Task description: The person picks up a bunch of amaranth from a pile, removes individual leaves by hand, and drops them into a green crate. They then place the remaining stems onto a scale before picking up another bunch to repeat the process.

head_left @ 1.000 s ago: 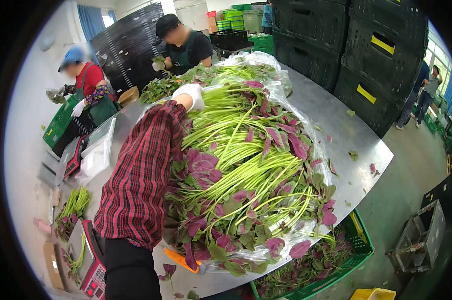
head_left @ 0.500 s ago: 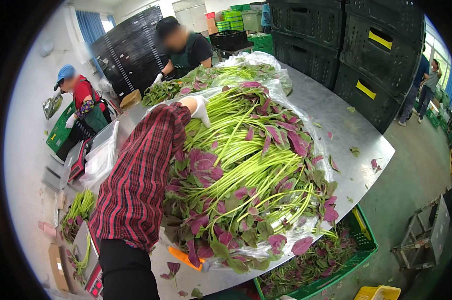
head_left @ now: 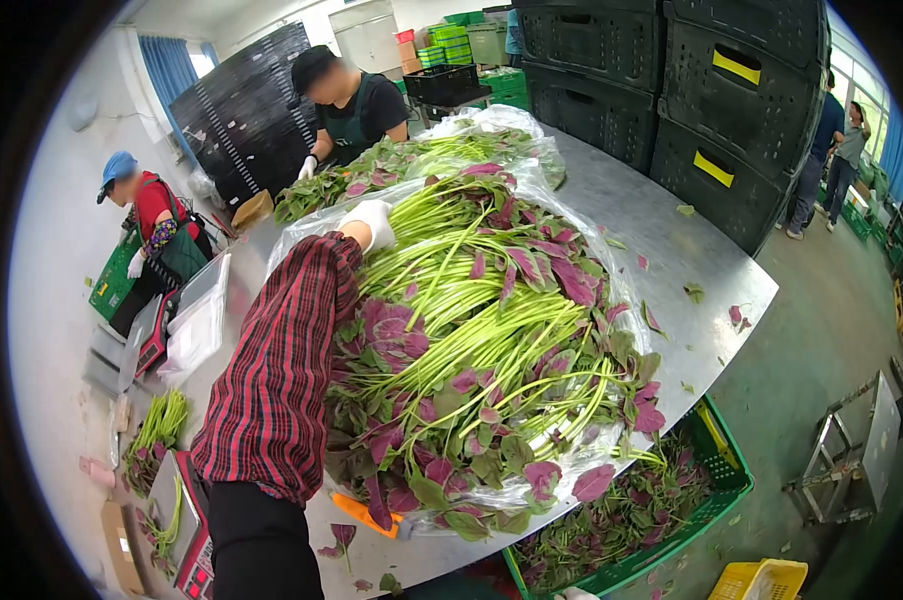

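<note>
left hand (head_left: 372,222) barely shifted, grip curled on amaranth stems (head_left: 472,290).

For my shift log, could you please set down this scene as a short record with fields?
Setting: metal table in a packing room
Left hand: white-gloved, plaid sleeve, resting on the far end of the greens pile
Right hand: not in view
Greens pile: green stems, purple-red leaves, lying on clear plastic
Orange tool: at the table's near edge, partly under the pile
Green crate: below the table edge, holding leaf trimmings
Others: two people working at the far side
</note>
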The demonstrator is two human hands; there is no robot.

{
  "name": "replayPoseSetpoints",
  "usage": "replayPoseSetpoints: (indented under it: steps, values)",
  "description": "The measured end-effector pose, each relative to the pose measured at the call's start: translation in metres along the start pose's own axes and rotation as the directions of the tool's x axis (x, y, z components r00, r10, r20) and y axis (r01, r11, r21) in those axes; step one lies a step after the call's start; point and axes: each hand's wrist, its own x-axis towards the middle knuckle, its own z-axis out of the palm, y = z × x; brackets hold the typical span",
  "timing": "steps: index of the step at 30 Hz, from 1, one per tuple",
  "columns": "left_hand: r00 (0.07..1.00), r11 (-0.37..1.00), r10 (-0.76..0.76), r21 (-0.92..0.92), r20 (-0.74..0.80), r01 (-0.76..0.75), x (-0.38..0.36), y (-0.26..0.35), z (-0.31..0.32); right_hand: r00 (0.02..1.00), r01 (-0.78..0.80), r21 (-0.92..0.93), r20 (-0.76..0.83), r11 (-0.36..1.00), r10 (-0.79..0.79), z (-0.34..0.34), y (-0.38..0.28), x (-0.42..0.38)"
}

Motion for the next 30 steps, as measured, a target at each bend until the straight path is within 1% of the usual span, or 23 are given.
replayPoseSetpoints:
  steps: [2, 4, 8, 10, 11, 12, 14, 15, 16, 18, 19, 23, 26, 28, 30]
  values:
    - [0.999, 0.999, -0.023, -0.026, 0.030, 0.023, -0.003, 0.002, -0.002, 1.000, 0.006, -0.015, 0.014, 1.000, -0.006, -0.003, 0.000, 0.000]
    - [0.997, 1.000, -0.006, -0.017, -0.073, 0.005, -0.007, 0.007, -0.008, 1.000, -0.006, -0.012, 0.017, 1.000, 0.006, -0.006, -0.003, 0.001]
    - [0.997, 0.999, -0.031, -0.011, -0.072, 0.030, -0.010, 0.024, -0.026, 1.000, -0.011, -0.025, 0.019, 1.000, 0.012, -0.003, -0.004, 0.001]
    - [1.000, 0.999, 0.010, -0.042, 0.024, -0.009, -0.008, 0.024, -0.028, 1.000, -0.006, -0.031, 0.023, 0.999, 0.007, 0.001, -0.004, 0.002]
    - [0.999, 0.991, 0.047, -0.123, 0.023, -0.044, -0.008, 0.019, -0.025, 1.000, -0.005, -0.039, 0.024, 0.999, 0.006, 0.003, -0.004, 0.003]
    - [0.999, 0.992, 0.045, -0.120, 0.020, -0.043, -0.009, 0.016, -0.022, 1.000, -0.001, -0.037, 0.022, 0.999, 0.001, 0.004, -0.005, 0.004]
    - [0.998, 0.966, 0.050, -0.256, 0.028, -0.041, -0.012, 0.012, -0.012, 1.000, 0.009, -0.031, 0.007, 0.999, -0.009, 0.005, -0.005, 0.003]
    - [0.986, 0.918, 0.094, -0.395, 0.140, -0.032, -0.013, 0.007, -0.009, 1.000, 0.008, -0.032, 0.005, 0.999, -0.008, 0.005, -0.006, 0.002]
    - [0.986, 0.918, 0.096, -0.396, 0.139, -0.034, -0.012, 0.007, -0.006, 1.000, 0.019, -0.024, 0.008, 1.000, -0.019, 0.004, -0.006, 0.001]
    - [0.988, 0.960, 0.053, -0.278, 0.148, -0.010, -0.023, 0.014, -0.009, 1.000, 0.029, -0.015, 0.010, 0.999, -0.028, 0.002, -0.006, -0.001]
    - [0.990, 0.969, 0.053, -0.248, 0.131, -0.019, -0.022, 0.016, -0.010, 1.000, 0.017, -0.021, 0.014, 1.000, -0.017, 0.001, -0.006, -0.002]
    - [0.993, 0.974, 0.061, -0.224, 0.100, -0.037, -0.012, 0.013, -0.001, 1.000, 0.006, -0.029, -0.012, 1.000, -0.007, 0.003, -0.001, -0.004]
    - [0.998, 0.964, 0.037, -0.266, 0.058, -0.021, -0.020, 0.019, -0.001, 1.000, 0.012, -0.025, -0.019, 1.000, -0.013, 0.003, 0.000, -0.006]
    - [0.998, 0.978, 0.021, -0.208, 0.058, -0.009, -0.022, 0.022, 0.001, 1.000, 0.015, -0.016, -0.019, 1.000, -0.015, 0.003, -0.001, -0.008]
    - [0.999, 0.978, 0.023, -0.208, 0.030, -0.017, -0.025, 0.028, -0.004, 1.000, 0.017, -0.011, -0.021, 1.000, -0.017, 0.003, 0.000, -0.010]
